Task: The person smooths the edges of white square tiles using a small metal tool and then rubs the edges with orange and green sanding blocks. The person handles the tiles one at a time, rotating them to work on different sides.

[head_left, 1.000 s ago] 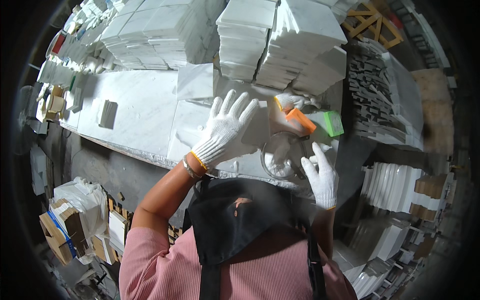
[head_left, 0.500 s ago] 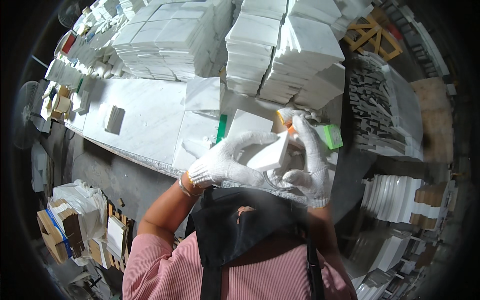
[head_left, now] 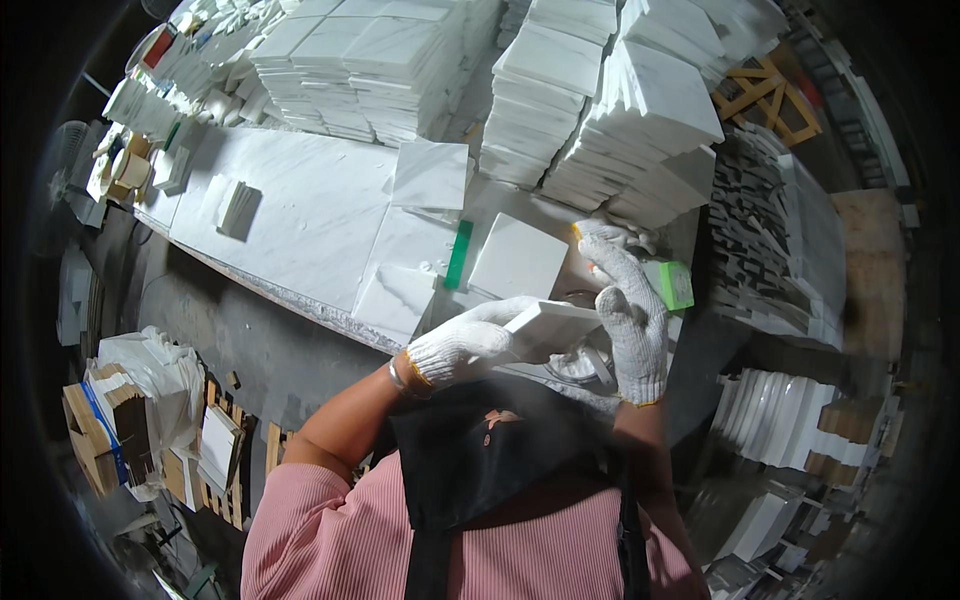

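Note:
My left hand (head_left: 465,345), in a white knitted glove, grips a small thick white marble tile (head_left: 555,322) by its left end. The tile is tilted in front of my chest. At its right edge is my gloved right hand (head_left: 637,320), its thumb apart from the stretched fingers; whether the thumb touches the tile is hard to tell. Behind those fingers lies a crumpled white glove (head_left: 622,235), with a small orange bit mostly hidden. A square white tile (head_left: 518,257) lies flat beyond my left hand, beside a green strip (head_left: 459,255).
Tall stacks of marble tiles (head_left: 645,100) stand at the table's back. A bright green block (head_left: 676,285) sits right of my right hand. Several small slabs (head_left: 231,207) stand on the left tabletop (head_left: 290,210). Cut strips (head_left: 765,220) are piled at right, boxes (head_left: 95,440) at lower left.
The tile has turned from steeply slanted to nearly level, its long edge now running across. My right hand's fingers have shifted slightly, its thumb raised. The view has also tilted.

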Motion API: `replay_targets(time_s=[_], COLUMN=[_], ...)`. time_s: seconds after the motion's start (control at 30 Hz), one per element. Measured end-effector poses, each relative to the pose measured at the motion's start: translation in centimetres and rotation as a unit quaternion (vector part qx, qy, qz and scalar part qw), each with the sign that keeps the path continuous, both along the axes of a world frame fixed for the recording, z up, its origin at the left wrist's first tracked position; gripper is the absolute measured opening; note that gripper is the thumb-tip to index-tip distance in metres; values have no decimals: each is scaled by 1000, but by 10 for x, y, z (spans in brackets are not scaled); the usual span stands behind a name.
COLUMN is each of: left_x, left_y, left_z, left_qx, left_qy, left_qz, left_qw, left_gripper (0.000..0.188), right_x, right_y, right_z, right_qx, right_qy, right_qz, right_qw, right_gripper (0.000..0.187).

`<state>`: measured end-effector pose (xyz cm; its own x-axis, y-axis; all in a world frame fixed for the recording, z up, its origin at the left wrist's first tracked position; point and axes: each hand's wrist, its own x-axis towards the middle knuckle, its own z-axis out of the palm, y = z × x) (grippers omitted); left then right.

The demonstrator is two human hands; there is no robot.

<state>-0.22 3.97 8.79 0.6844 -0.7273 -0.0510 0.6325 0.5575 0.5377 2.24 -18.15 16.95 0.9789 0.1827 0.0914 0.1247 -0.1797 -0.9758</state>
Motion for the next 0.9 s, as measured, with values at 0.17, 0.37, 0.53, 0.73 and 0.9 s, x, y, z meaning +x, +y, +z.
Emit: replay_targets(time_s=[0.17, 0.37, 0.53, 0.73, 0.9], left_x=[-5, -12, 0, -12, 3], left_y=[2, 17, -2, 17, 19], left_z=[-18, -97, 4, -22, 21], left_qx=[57, -163, 55, 148, 309], left_qy=[-55, 227, 312, 56, 14], left_qz=[7, -59, 13, 18, 56], left_qw=[997, 958, 948, 987, 949], left_gripper=[71, 64, 78, 76, 53], right_x=[4, -4, -7, -12, -22], right_y=[14, -3, 0, -1, -1], right_z=[7, -4, -3, -15, -42], right_qx=[-187, -40, -128, 65, 40], right_qy=[-144, 13, 59, 235, 286], right_qz=[33, -19, 12, -89, -86], right_qw=[971, 999, 990, 966, 953], right_gripper=[38, 28, 25, 21, 28])
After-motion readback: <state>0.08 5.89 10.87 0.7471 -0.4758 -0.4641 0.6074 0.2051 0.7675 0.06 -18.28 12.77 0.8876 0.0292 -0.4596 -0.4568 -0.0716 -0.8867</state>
